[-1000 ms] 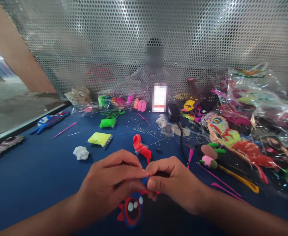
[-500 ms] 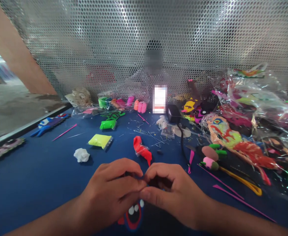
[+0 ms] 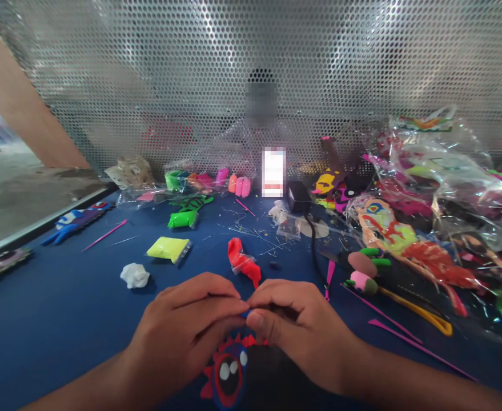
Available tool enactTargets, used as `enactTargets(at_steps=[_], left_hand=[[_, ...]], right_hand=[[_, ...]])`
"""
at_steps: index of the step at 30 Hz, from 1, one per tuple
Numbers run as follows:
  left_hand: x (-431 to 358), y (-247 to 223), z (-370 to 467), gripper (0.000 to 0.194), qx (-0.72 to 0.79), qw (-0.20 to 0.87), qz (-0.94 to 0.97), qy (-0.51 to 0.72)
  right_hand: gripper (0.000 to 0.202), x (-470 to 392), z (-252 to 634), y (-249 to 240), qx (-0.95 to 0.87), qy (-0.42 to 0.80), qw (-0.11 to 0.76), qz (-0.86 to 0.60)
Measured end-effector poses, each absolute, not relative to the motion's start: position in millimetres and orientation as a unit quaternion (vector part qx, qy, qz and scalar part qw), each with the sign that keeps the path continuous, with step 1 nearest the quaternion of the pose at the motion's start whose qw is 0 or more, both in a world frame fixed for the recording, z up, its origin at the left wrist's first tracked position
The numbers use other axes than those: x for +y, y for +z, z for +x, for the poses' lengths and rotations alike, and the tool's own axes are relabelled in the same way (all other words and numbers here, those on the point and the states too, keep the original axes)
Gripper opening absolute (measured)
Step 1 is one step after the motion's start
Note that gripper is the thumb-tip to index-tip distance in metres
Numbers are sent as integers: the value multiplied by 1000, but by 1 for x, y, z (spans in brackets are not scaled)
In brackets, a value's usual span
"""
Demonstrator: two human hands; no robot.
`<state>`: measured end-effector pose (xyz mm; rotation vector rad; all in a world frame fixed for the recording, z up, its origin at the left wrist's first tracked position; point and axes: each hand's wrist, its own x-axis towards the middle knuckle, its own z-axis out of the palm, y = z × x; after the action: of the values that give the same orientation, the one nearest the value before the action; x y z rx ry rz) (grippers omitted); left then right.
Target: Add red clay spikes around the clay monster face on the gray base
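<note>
My left hand [image 3: 191, 328] and my right hand [image 3: 308, 334] meet at their fingertips in the middle of the blue table. Between them a bit of blue clay [image 3: 245, 313] shows, pinched by both; most of it is hidden. Just below lies a clay figure [image 3: 230, 378] with a black-and-red eye, white dots, a blue border and red spikes; its right part is dark and partly covered by my right hand. Beyond the fingertips is a red clay packet [image 3: 244, 262]. Left of it are a white clay lump [image 3: 135, 275] and a yellow clay packet [image 3: 168, 249].
Pink modelling tools [image 3: 420, 349] lie at the right, near a yellow loop [image 3: 441, 326]. Plastic bags with clay figures [image 3: 405, 228] pile up behind. A phone [image 3: 273, 171] leans near a black adapter [image 3: 298, 196]. A perforated metal panel [image 3: 148, 68] closes off the back.
The view has shifted slightly. My hands have lifted a little off the clay figure, so more red spikes show, and blue clay now appears between my fingertips.
</note>
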<state>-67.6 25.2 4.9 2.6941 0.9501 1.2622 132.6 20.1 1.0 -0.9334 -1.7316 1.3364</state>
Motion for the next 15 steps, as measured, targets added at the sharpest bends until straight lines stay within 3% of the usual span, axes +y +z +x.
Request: enactTargets(at_steps=[15], left_hand=[[22, 9, -65, 17, 314, -19, 857, 408]], right_hand=[[33, 19, 131, -3, -642, 567, 359, -370]])
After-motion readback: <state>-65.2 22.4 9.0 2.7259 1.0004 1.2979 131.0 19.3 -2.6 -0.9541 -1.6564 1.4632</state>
